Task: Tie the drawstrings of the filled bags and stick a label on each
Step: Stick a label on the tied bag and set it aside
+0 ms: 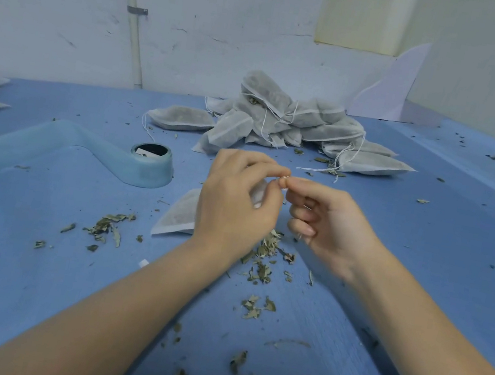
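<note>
Head view: both hands, left (237, 198) and right (329, 221), pinch thin white string above a flat gauzy bag (177, 214).

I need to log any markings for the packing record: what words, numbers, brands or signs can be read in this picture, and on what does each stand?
None can be read.
The small white piece pinched between the left hand and right hand: too small to tell any print.
The white scrap inside the blue holder: blurred, unreadable.
The pile of filled bags: no visible print.
</note>
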Available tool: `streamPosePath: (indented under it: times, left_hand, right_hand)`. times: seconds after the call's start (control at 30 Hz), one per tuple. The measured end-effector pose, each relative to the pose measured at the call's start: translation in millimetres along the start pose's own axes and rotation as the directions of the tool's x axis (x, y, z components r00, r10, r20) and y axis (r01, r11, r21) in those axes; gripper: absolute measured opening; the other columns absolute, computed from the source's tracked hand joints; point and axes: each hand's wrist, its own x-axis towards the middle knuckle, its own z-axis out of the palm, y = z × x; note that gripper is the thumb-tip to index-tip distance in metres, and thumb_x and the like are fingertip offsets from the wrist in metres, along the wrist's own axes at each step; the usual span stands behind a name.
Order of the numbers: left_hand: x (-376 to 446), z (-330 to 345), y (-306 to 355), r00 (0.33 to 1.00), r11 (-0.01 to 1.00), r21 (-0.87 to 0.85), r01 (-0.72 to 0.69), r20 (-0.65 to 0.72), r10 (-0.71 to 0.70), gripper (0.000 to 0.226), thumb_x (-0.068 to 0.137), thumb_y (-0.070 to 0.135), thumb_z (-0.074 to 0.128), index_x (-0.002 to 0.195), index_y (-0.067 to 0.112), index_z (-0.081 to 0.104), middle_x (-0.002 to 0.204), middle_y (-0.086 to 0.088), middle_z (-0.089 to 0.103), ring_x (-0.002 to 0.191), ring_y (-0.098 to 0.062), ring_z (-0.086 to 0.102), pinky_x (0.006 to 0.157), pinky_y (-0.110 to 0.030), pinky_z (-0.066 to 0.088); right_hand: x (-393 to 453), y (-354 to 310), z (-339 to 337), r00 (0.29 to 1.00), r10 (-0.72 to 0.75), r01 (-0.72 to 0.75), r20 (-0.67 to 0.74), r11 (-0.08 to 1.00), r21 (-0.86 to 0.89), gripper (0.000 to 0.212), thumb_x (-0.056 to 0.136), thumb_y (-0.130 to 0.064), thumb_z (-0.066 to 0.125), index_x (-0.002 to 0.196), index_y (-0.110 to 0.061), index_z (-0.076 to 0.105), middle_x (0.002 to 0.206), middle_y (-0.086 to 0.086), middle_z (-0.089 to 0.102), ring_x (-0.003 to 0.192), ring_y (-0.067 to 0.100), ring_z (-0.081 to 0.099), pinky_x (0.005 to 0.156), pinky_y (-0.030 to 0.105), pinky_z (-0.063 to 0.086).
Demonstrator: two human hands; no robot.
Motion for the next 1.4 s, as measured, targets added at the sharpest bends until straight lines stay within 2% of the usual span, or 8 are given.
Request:
streamPosePath:
  times: [0.17,0.37,0.63,0.8,0.9,1.1,1.23,1.4]
  left_hand:
    - [0.7,-1.5,1.2,0.998,0.999,0.011,-0.043,-0.034,0.043,0.010,0.078,0.014,0.071,0.084,0.009,0.077,0.089,-0.001,0.071,0.091,-0.022,0.059,0.084,-0.010,0.037]
    - [4.9,-3.1,0.1,0.993,0.991,-0.062,0.118,0.010,-0.118,0.004,0.076,0.020,0.077,0.079,0.017,0.077,0.086,0.013,0.067,0.099,-0.015,0.056,0.084,-0.003,0.031]
    - [3.1,-2.3,-6.3,0.979,0.970,0.154,-0.190,-0.049,0.200,0.003,0.076,0.006,0.073,0.073,0.005,0.074,0.077,-0.002,0.070,0.086,-0.031,0.055,0.077,-0.028,0.041]
    - [7.1,-1.9,2.7,0.972,0.977,0.039,0.210,0.098,-0.213,0.004,0.084,0.029,0.068,0.081,0.029,0.071,0.101,0.012,0.053,0.107,-0.010,0.029,0.097,-0.028,0.026]
    - [12.7,-3.7,6.5,0.935,0.949,0.064,0.309,0.160,-0.315,0.010,0.085,0.040,0.063,0.076,0.042,0.060,0.097,0.014,0.042,0.103,-0.003,0.020,0.089,-0.021,0.013]
    - [34.0,-10.4,12.3,0.866,0.909,0.162,0.383,0.280,-0.415,0.017,0.087,0.039,0.060,0.070,0.038,0.061,0.077,0.014,0.040,0.111,-0.018,0.032,0.074,-0.029,0.013]
    - [39.8,-13.6,9.9,0.865,0.895,0.173,0.411,0.237,-0.443,0.019,0.091,0.034,0.056,0.072,0.037,0.058,0.092,0.007,0.054,0.118,-0.022,0.034,0.064,-0.030,0.007]
    - [41.9,-15.4,2.9,0.903,0.912,0.152,0.382,0.150,-0.403,0.014,0.092,0.032,0.056,0.078,0.036,0.057,0.103,0.002,0.048,0.118,-0.021,0.033,0.075,-0.028,0.012]
  right_hand:
    - [0.5,-2.0,-1.3,0.999,-0.016,0.018,-0.035,0.998,0.056,0.017,0.087,-0.009,0.061,0.070,-0.010,0.065,0.057,-0.006,0.039,0.043,0.005,0.025,0.041,0.017,0.017]
    - [-2.5,-1.7,-4.1,0.990,-0.121,0.111,-0.076,0.987,-0.117,0.008,0.084,-0.008,0.067,0.080,-0.002,0.069,0.061,-0.003,0.039,0.048,0.007,0.029,0.043,0.017,0.025]
    - [-6.2,-6.7,-9.3,0.975,-0.212,0.174,-0.069,0.917,-0.360,0.016,0.077,-0.019,0.077,0.086,-0.006,0.077,0.055,-0.004,0.054,0.051,0.008,0.046,0.056,0.018,0.049]
    - [-6.2,-1.8,-3.0,0.953,-0.291,0.254,-0.079,0.916,-0.310,0.015,0.080,-0.022,0.075,0.086,-0.009,0.075,0.097,0.026,0.067,0.086,0.024,0.065,0.093,0.043,0.054]
    - [-2.1,8.4,7.3,0.930,-0.351,0.308,-0.110,0.908,-0.285,0.008,0.090,-0.019,0.064,0.082,-0.015,0.065,0.095,0.027,0.067,0.098,0.035,0.064,0.100,0.048,0.047]
    - [4.6,14.7,19.1,0.903,-0.400,0.366,-0.153,0.907,-0.210,0.017,0.095,-0.017,0.056,0.078,-0.019,0.052,0.047,-0.011,0.053,0.050,0.004,0.050,0.062,0.023,0.042]
    - [4.2,12.7,16.2,0.866,-0.465,0.395,-0.184,0.862,-0.318,0.018,0.088,-0.018,0.067,0.073,-0.020,0.057,0.041,-0.013,0.040,0.044,0.004,0.044,0.055,0.018,0.041]
    - [3.7,7.1,15.0,0.864,-0.469,0.388,-0.183,0.852,-0.352,0.015,0.081,-0.024,0.076,0.067,-0.029,0.072,0.047,-0.006,0.043,0.044,0.006,0.044,0.049,0.014,0.043]
